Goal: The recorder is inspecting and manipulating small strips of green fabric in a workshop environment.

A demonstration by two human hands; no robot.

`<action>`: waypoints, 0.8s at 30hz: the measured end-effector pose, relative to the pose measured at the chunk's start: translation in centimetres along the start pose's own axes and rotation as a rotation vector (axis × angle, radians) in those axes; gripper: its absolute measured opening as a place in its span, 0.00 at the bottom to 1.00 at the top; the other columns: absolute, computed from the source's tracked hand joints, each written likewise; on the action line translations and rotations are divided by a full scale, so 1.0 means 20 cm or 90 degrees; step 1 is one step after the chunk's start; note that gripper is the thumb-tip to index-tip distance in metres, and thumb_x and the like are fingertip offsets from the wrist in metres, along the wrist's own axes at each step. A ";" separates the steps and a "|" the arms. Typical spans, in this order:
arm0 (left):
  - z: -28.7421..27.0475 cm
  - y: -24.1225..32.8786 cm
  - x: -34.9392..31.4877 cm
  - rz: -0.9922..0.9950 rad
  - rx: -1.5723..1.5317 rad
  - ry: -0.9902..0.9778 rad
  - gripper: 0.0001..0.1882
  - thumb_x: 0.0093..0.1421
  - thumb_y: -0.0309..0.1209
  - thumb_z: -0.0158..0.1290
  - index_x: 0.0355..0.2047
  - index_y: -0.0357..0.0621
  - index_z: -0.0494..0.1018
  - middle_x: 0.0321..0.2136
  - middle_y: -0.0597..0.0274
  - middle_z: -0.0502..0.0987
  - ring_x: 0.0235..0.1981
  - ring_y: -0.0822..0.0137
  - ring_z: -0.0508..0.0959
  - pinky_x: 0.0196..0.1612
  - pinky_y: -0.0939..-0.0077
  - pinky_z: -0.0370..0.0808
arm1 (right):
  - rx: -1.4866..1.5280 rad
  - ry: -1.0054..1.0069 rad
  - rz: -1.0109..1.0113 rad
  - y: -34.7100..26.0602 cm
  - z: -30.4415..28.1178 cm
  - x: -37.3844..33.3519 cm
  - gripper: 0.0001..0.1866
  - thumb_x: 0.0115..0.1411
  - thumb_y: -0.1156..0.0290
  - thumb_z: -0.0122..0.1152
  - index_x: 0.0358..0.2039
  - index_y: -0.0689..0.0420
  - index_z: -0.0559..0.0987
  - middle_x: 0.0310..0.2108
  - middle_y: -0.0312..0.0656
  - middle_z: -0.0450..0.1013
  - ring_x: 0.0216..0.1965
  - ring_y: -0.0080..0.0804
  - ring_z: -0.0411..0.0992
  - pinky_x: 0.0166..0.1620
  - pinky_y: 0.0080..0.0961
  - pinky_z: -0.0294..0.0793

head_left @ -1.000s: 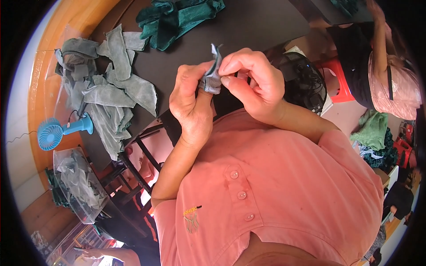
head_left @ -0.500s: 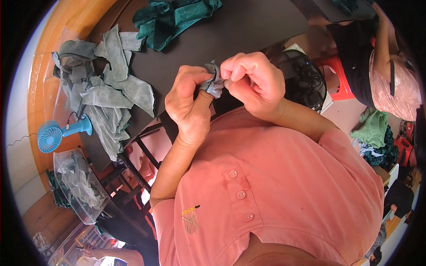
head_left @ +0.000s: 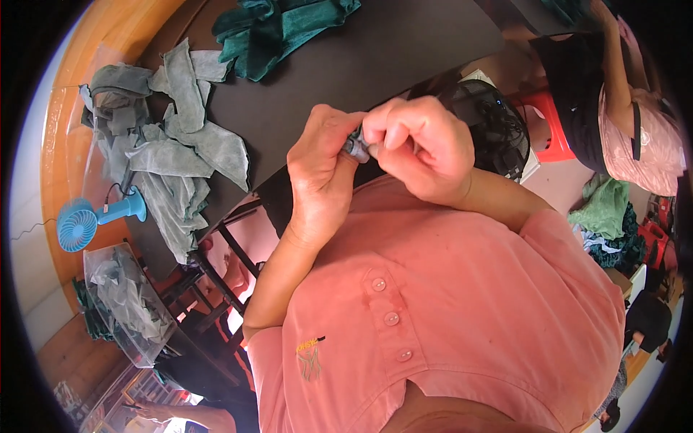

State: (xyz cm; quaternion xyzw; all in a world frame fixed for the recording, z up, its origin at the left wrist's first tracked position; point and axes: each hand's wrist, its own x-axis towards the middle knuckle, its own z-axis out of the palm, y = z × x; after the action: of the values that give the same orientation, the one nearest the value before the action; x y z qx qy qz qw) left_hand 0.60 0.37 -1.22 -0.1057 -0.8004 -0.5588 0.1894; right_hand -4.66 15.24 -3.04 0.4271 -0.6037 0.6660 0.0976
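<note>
Between my two hands is a small bunched piece of grey-green fabric (head_left: 355, 150), mostly covered by the fingers. My left hand (head_left: 317, 169) pinches it from the left, its thumb and fingers pressed together. Against its other side, my right hand (head_left: 422, 144) is closed with curled fingers. Whether the right fingertips also hold a thread or small tool cannot be seen. Both hands are over the near edge of the dark table (head_left: 317, 94). Left of them lie several flat grey-green velvet pieces (head_left: 216, 155), and dark green velvet (head_left: 263, 36) lies at the far side.
A blue small fan (head_left: 77, 225) stands at the table's left edge. Below it is a clear plastic bin (head_left: 141, 310) of fabric scraps. To the right are a black mesh-covered object (head_left: 480, 126), a red stool (head_left: 552, 130) and another person (head_left: 635, 137). A co-worker's hand (head_left: 155, 411) shows at lower left.
Both hands have shifted slightly right and down and come closer together. The left fingers now reach over the fabric, so less of it shows.
</note>
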 end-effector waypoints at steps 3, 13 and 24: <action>-0.02 -0.03 0.03 0.002 -0.005 -0.023 0.16 0.46 0.07 0.45 0.33 0.33 0.74 0.25 0.59 0.70 0.26 0.67 0.71 0.30 0.80 0.68 | -0.042 -0.032 -0.009 -0.04 0.00 0.01 0.14 0.51 0.92 0.55 0.32 0.61 0.67 0.29 0.47 0.74 0.24 0.21 0.67 0.28 0.16 0.68; 0.00 -0.04 -0.03 -0.225 -0.259 0.139 0.11 0.57 0.12 0.45 0.34 0.34 0.76 0.28 0.67 0.73 0.23 0.80 0.69 0.21 0.88 0.63 | 0.243 0.000 0.386 0.03 -0.07 0.03 0.08 0.57 0.76 0.62 0.38 0.59 0.76 0.30 0.30 0.72 0.28 0.14 0.68 0.28 0.13 0.64; -0.01 0.00 -0.05 -0.264 -0.261 0.123 0.13 0.55 0.11 0.50 0.39 0.35 0.77 0.28 0.70 0.72 0.23 0.84 0.67 0.22 0.90 0.62 | 0.170 -0.011 0.231 0.07 -0.01 0.04 0.03 0.59 0.79 0.58 0.34 0.61 0.76 0.28 0.32 0.73 0.28 0.14 0.68 0.30 0.14 0.67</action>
State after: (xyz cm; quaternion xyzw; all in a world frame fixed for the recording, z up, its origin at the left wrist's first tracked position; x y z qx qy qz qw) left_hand 1.49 0.28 -1.56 0.0777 -0.6537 -0.7429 0.1211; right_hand -6.11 14.87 -3.52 0.3265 -0.5777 0.7431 -0.0862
